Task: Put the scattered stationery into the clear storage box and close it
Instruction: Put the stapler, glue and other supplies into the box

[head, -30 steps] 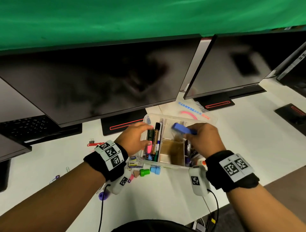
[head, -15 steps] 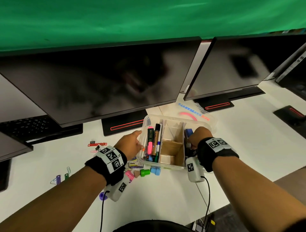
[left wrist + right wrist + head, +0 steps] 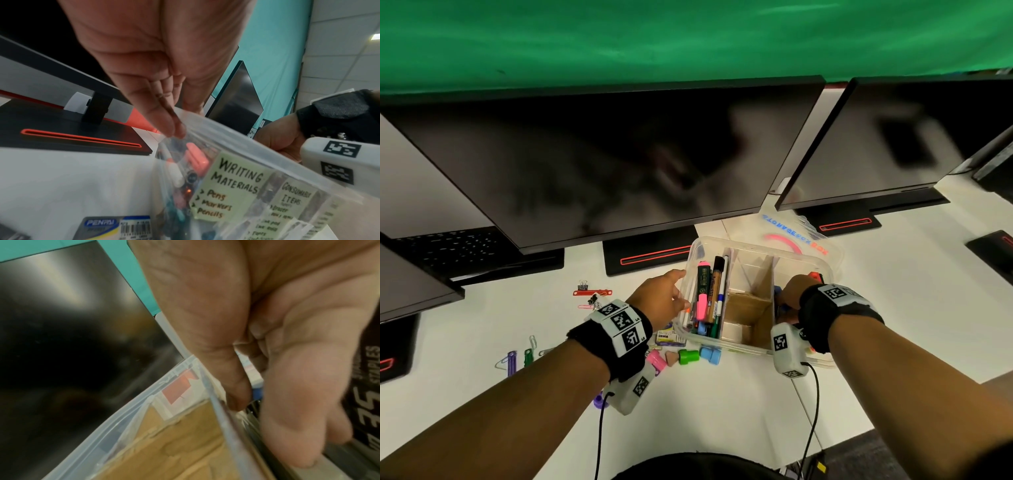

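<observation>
Green cap just beside clear box

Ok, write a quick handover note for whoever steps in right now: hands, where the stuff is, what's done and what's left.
Left hand: straight fingers rest on the left wall of the box.
Right hand: down in the right compartment; whether it holds anything cannot be told.
Done: pens and markers lie in the left compartment.
Left: caps, staple box, paper clips and binder clips lie on the desk. The lid lies behind the box, not yet on.
</observation>
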{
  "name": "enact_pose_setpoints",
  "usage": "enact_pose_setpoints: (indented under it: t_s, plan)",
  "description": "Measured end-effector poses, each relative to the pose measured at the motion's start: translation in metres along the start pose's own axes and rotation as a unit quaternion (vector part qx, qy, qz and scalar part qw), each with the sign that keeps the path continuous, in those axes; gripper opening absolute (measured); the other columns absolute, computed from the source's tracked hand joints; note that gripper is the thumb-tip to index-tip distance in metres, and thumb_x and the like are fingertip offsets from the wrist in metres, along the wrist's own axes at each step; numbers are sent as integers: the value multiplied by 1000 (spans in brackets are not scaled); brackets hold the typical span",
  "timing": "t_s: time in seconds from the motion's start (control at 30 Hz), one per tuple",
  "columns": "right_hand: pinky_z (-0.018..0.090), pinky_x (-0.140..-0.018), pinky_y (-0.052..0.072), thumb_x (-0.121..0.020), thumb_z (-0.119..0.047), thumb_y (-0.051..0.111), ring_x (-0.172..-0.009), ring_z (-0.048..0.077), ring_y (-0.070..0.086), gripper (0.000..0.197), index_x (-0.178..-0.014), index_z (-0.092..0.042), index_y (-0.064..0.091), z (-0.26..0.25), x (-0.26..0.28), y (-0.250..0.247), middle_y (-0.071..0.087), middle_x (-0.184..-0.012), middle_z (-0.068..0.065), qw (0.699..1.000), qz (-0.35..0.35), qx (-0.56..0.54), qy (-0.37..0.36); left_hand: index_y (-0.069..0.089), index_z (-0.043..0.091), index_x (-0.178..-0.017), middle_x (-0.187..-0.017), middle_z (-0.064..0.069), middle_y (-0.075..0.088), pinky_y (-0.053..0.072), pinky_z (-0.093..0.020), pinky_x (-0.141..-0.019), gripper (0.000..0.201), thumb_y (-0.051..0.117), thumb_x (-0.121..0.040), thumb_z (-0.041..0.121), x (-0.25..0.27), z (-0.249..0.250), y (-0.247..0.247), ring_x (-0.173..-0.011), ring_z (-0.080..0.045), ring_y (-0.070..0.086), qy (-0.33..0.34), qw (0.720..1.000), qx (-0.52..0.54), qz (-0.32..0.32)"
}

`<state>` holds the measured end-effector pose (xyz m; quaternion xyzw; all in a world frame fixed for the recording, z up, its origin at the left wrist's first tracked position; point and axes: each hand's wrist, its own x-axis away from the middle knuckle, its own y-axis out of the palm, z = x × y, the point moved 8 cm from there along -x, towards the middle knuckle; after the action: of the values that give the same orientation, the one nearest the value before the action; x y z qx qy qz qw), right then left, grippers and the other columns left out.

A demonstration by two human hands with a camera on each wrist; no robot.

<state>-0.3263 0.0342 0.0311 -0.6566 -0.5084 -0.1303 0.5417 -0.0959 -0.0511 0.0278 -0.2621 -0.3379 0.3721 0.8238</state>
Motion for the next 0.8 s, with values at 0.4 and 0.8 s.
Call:
enact_pose_setpoints:
  t_s: [0.4, 0.8]
  plan:
    - [27, -70, 56, -93, -11, 50, -86, 23, 61, 38, -130, -3, 47, -3, 6, -2, 55, -109, 12, 999, 20, -15, 32, 46, 20, -131, -98, -1, 64, 49, -29, -72, 34, 37, -100, 26, 2, -23, -6, -77, -15, 60, -6, 995, 97, 23]
    - [32, -71, 56, -82, -28, 62, -80, 25, 65, 23, -89, -7, 71, 2, 22, -43, 69, -83, 9, 972, 154, 162, -68, 49, 18, -124, -123, -6, 52, 45, -34, -96, 45, 63, -85, 33, -7, -52, 51, -115, -22, 50, 14, 945, -318, -79]
